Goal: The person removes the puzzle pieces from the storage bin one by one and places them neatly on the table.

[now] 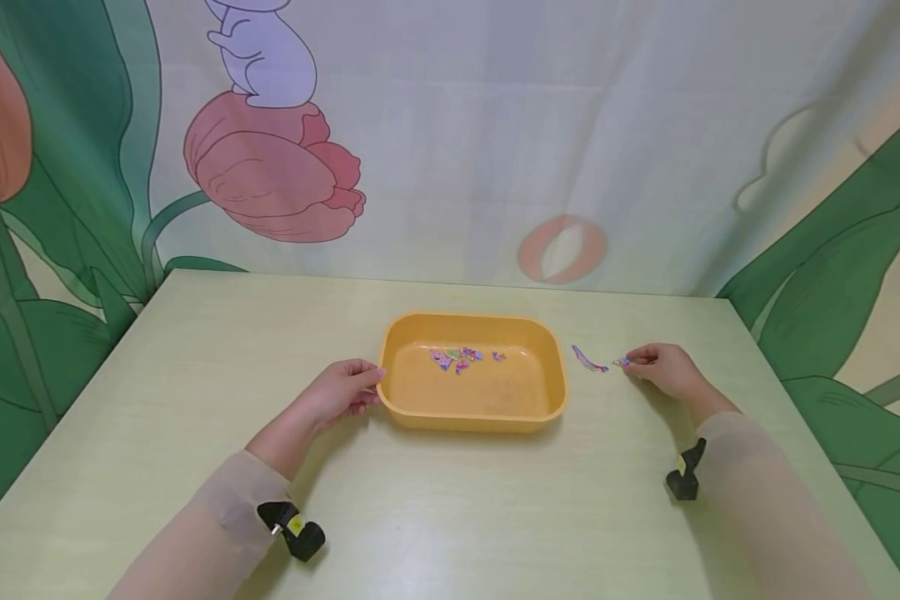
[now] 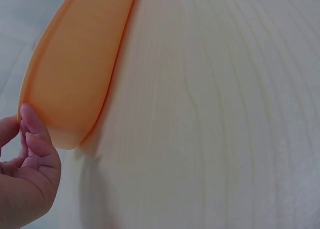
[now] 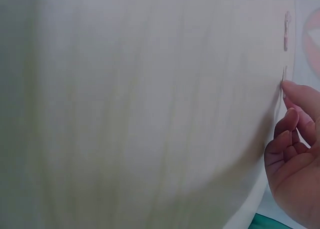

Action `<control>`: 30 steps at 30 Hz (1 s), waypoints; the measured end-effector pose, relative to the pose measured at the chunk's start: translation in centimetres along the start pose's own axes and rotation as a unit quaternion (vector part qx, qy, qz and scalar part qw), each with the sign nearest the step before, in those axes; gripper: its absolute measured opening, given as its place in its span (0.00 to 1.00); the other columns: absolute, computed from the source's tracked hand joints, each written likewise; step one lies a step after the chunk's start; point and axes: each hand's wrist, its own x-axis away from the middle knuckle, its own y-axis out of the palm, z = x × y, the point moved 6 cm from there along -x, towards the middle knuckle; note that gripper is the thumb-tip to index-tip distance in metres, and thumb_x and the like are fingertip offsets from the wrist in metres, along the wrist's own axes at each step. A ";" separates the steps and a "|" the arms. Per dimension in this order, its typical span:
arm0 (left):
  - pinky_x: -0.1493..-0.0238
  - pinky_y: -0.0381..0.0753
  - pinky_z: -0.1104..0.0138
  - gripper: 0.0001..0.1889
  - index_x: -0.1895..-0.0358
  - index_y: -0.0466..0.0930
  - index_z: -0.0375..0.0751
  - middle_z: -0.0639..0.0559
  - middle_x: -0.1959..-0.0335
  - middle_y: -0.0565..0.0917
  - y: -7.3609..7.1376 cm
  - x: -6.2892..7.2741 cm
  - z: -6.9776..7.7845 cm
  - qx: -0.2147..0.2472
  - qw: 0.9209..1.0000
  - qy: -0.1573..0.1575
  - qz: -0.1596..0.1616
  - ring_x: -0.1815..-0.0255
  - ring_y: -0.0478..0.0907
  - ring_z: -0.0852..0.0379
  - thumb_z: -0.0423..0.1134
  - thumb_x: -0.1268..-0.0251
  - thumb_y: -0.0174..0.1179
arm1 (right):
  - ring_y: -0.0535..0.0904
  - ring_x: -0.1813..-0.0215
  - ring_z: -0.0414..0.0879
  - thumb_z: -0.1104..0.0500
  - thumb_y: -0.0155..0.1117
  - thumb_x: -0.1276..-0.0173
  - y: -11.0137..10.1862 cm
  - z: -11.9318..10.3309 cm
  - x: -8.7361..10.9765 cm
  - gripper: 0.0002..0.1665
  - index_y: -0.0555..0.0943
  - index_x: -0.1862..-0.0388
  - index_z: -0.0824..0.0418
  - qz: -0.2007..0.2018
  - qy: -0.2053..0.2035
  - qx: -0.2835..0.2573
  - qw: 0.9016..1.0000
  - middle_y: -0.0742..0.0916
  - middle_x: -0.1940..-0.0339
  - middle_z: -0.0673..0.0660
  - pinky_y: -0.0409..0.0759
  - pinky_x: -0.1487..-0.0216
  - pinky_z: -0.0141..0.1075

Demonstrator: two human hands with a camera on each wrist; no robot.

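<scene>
A yellow plastic tray stands on the table, with several small, flat, colourful pieces lying on its bottom. My left hand grips the tray's left rim, thumb on one side of the wall and fingers on the other, as the left wrist view also shows. Right of the tray, my right hand pinches a small colourful flat piece between thumb and fingertips, at the table surface. A long, thin, curved purple-pink strip lies between that piece and the tray. What the pieces depict is too small to tell.
The pale wood-grain table ends at a back edge against a printed curtain with flowers and a white animal. A black camera mount sits on each sleeve, the left one close above the tabletop.
</scene>
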 end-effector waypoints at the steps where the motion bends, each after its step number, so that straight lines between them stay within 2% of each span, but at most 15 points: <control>1: 0.73 0.72 0.73 0.17 0.50 0.69 0.27 0.50 0.72 0.76 0.0 0.0 0.0 -0.001 1.000 0.000 0.000 0.72 0.75 0.58 0.41 0.30 0.52 | 0.70 0.58 0.53 0.54 0.60 0.33 0.0 0.1 0.0 0.23 0.75 0.46 0.70 0.000 0.001 -0.003 1.000 0.79 0.58 0.61 0.70 0.56 0.39; 9: 0.74 0.71 0.73 0.16 0.51 0.69 0.27 0.50 0.72 0.76 0.0 -0.1 0.0 -0.004 1.000 0.004 0.000 0.72 0.75 0.58 0.40 0.30 0.51 | 0.70 0.55 0.54 0.53 0.61 0.34 0.0 0.2 0.4 0.26 0.74 0.44 0.70 0.006 0.009 -0.020 1.000 0.79 0.54 0.64 0.70 0.53 0.41; 13: 0.74 0.71 0.73 0.16 0.51 0.69 0.27 0.50 0.72 0.76 0.0 -0.1 -0.1 -0.004 1.000 0.003 -0.001 0.72 0.75 0.58 0.39 0.30 0.51 | 0.70 0.56 0.54 0.52 0.59 0.32 -0.4 0.5 0.3 0.26 0.73 0.42 0.68 0.015 0.022 -0.039 0.999 0.78 0.54 0.64 0.71 0.58 0.39; 18: 0.74 0.71 0.73 0.17 0.51 0.69 0.27 0.50 0.73 0.76 0.0 0.0 -0.1 -0.003 1.000 0.003 0.001 0.72 0.75 0.58 0.40 0.30 0.52 | 0.69 0.55 0.54 0.46 0.58 0.33 -0.9 0.0 0.2 0.30 0.71 0.38 0.62 0.028 0.008 -0.075 0.997 0.76 0.52 0.61 0.73 0.59 0.37; 25: 0.74 0.71 0.74 0.18 0.50 0.69 0.26 0.51 0.73 0.76 0.0 0.0 -0.1 -0.002 1.000 0.001 -0.002 0.72 0.75 0.58 0.41 0.30 0.53 | 0.69 0.51 0.56 0.43 0.58 0.34 -0.6 -4.1 0.9 0.33 0.70 0.35 0.60 0.030 -0.028 -0.141 0.989 0.73 0.51 0.58 0.73 0.53 0.39; 30: 0.74 0.72 0.74 0.18 0.50 0.68 0.26 0.51 0.73 0.76 0.0 0.0 0.0 -0.001 1.000 0.000 -0.002 0.73 0.75 0.59 0.41 0.30 0.52 | 0.71 0.50 0.56 0.45 0.60 0.35 0.7 -8.3 1.3 0.31 0.72 0.38 0.59 0.016 -0.078 -0.189 0.979 0.75 0.52 0.56 0.75 0.55 0.30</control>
